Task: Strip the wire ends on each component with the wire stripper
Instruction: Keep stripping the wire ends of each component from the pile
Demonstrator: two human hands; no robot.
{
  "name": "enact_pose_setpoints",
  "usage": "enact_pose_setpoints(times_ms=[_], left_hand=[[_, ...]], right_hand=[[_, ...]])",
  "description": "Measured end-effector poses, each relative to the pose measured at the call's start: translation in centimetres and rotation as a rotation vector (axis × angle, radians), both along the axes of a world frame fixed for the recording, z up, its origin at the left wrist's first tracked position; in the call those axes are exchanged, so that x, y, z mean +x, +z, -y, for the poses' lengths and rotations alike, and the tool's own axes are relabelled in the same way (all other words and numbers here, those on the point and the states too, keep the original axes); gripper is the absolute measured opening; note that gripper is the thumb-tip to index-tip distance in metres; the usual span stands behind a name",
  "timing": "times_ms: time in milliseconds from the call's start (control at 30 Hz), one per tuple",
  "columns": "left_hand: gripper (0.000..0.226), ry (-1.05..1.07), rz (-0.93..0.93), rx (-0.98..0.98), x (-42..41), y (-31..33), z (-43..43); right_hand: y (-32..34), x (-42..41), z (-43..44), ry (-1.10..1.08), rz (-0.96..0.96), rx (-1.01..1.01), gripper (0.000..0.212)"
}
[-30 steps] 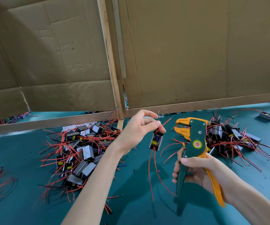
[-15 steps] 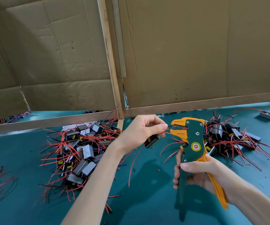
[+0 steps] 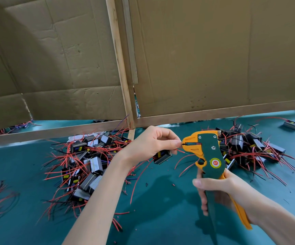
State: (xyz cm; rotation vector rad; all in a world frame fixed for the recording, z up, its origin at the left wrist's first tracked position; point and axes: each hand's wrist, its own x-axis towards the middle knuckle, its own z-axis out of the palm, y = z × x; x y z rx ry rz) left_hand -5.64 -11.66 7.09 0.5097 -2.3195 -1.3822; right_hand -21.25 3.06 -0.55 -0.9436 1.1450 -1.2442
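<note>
Fingertips (image 3: pixel 176 143) of the left hand (image 3: pixel 150 144) pinch a thin wire (image 3: pixel 180 150) right at the orange nose of the wire stripper (image 3: pixel 208 152). The wire's dark tip sits in the narrow slot of the jaws, which we see nearly closed on it. Below that pinch the component (image 3: pixel 162 156), a small black block with a yellow patch, hangs tilted just under the palm and above the bench (image 3: pixel 160 218), its other red leads trailing down and to the left. The left wrist is bent slightly and the forearm runs back toward us. The stripper stands with its long axis rising from low near us up and away; its head is uppermost, the nose points left at the left hand, and the handles point down. The right hand (image 3: pixel 219 190) grips both handles, fingers (image 3: pixel 203 200) curled round the green one, thumb across the front, the orange one passing under the palm. We cannot tell how hard it squeezes. Heaps of like components with red wires lie on the bench: one pile (image 3: pixel 90 161) to the left, another pile (image 3: pixel 245 145) behind the stripper. A cardboard wall (image 3: pixel 214 59) stands behind.
</note>
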Motion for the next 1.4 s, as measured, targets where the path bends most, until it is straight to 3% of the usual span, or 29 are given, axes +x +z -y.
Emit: enact_pose_setpoints(times_ms=[200, 367, 467, 600, 800, 867, 967, 1033, 1167, 1267, 1400], left_hand=[[0.01, 0.033, 0.074, 0.007, 0.1, -0.5, 0.4], [0.01, 0.092, 0.089, -0.012, -0.4, -1.2, 0.8], [0.009, 0.158, 0.054, -0.027, -0.5, -1.5, 1.3], [0.012, 0.259, -0.08, -0.11, -1.1, -1.4, 1.6], [0.009, 0.323, -0.278, -0.402, -5.8, 0.5, -0.1], [0.007, 0.345, -0.368, -0.395, -8.6, 1.0, -0.9], [0.007, 0.376, -0.463, -0.214, -12.8, 1.3, -2.5], [0.015, 0.329, -0.395, -0.143, -14.5, 1.2, -3.3], [0.054, 0.127, -0.025, -0.137, -13.6, -0.3, -3.3], [0.049, 0.195, 0.114, -0.292, -9.7, -0.8, -0.9], [0.035, 0.477, 0.479, -0.62, -2.5, -1.9, 4.2]], right_hand=[[-1.0, 1.0, 0.4, -0.132, -0.081, 0.061, 0.049], [-0.6, 0.3, 1.2, 0.027, 0.159, 0.007, 0.035], [-0.8, -0.4, 1.5, -0.016, 0.268, 0.066, 0.027], [-0.8, -1.5, 1.4, -0.094, 0.335, 0.214, 0.035], [-1.3, -1.5, 1.7, -0.09, 0.416, 0.379, 0.027], [-1.4, -1.7, 1.8, -0.078, 0.441, 0.374, 0.029], [-1.4, -2.0, 1.8, -0.07, 0.474, 0.368, 0.034], [-1.4, -2.2, 1.7, -0.076, 0.515, 0.365, 0.034], [-1.3, -2.4, 1.7, -0.09, 0.575, 0.36, 0.038], [-1.2, -2.3, 1.7, -0.103, 0.588, 0.352, 0.044], [-1.3, -2.1, 1.7, -0.118, 0.554, 0.353, 0.048]])
